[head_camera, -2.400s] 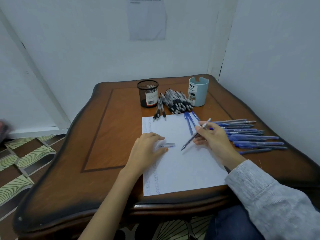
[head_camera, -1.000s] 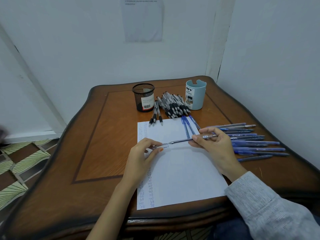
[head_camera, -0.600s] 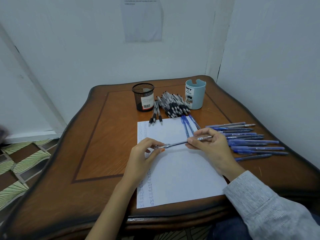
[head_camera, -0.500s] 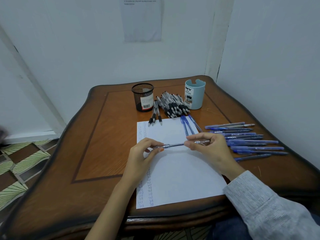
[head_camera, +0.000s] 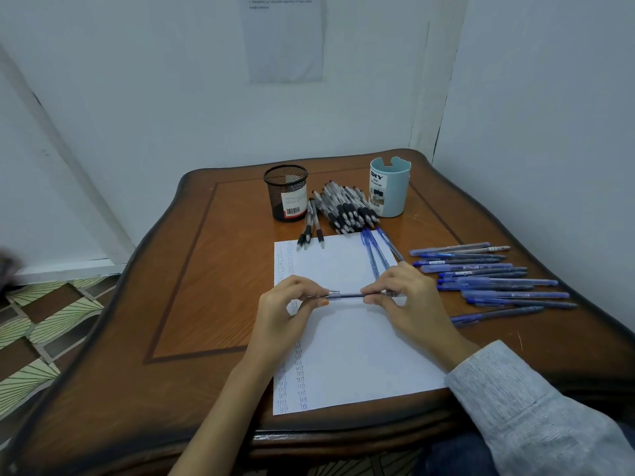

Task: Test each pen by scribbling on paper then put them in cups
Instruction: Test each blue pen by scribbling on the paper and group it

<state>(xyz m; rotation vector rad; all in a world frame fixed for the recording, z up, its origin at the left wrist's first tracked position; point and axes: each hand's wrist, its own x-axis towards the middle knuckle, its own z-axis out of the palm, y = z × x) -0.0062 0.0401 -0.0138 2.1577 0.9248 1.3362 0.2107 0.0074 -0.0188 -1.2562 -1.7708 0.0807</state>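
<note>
Two forearms come up from the bottom edge of the frame, the left one bare, the right one in a grey sleeve point(head_camera: 536, 407), and meet just below the centre. The left hand point(head_camera: 285, 314) is turned knuckles-up, its thumb and forefinger pinching the left end of a blue pen point(head_camera: 347, 296). The right hand point(head_camera: 409, 304) pinches the pen's right end in the same way, its other fingers loosely curled. The pen is held level, running left to right over the middle of the paper point(head_camera: 360, 355), which lies on the wooden table point(head_camera: 206, 269) and carries columns of small writing point(head_camera: 292, 383) down its left edge. To the right of the hands, a spread of blue pens point(head_camera: 491, 280) lies on the wood. Three more blue pens point(head_camera: 374, 252) rest across the paper's upper right corner, and three black pens point(head_camera: 309, 231) overlap its top edge. Beyond them is a heap of black pens point(head_camera: 347, 207), set between a black mesh cup point(head_camera: 287, 192) on the left and a pale blue cup point(head_camera: 390, 187) on the right. A printed sheet point(head_camera: 283, 39) hangs on the wall at top centre.
</note>
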